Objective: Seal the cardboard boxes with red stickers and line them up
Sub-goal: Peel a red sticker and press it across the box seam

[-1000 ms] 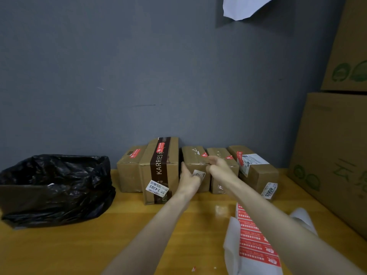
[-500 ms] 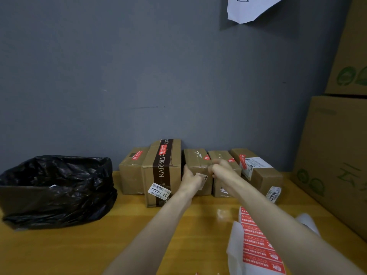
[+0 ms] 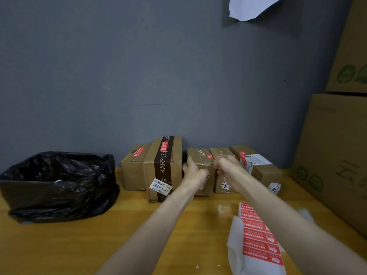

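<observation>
1. five cardboard boxes sit in a row along the grey wall, each with a red sticker on top
2. left hand is curled around the middle box's left side
3. right hand has fingers bunched at that box's right edge, can't tell what it's pinching
4. sticker sheet lies on the table, near right

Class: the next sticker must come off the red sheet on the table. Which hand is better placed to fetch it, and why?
Probably the right hand: the sticker sheet lies just under the right forearm, while the left hand rests against the middle box.
</observation>
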`<move>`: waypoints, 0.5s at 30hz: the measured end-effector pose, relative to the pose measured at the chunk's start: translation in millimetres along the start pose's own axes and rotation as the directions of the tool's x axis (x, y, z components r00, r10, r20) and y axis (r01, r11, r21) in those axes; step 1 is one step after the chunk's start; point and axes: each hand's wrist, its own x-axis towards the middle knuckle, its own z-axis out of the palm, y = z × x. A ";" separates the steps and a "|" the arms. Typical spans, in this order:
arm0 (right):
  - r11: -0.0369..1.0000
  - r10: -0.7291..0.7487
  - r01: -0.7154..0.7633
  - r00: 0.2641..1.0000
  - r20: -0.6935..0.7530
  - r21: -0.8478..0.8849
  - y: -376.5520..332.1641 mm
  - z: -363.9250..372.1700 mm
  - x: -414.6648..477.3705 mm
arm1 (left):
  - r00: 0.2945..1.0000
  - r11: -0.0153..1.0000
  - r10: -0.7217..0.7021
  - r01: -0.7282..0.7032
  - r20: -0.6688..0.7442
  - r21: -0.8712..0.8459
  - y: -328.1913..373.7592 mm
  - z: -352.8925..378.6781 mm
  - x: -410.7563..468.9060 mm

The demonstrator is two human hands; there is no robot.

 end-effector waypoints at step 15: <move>0.995 0.057 -0.052 0.997 0.053 -0.083 11.0 -16.7 -95.6 | 0.968 0.946 0.174 -0.113 -0.182 0.304 -23.1 15.2 -75.7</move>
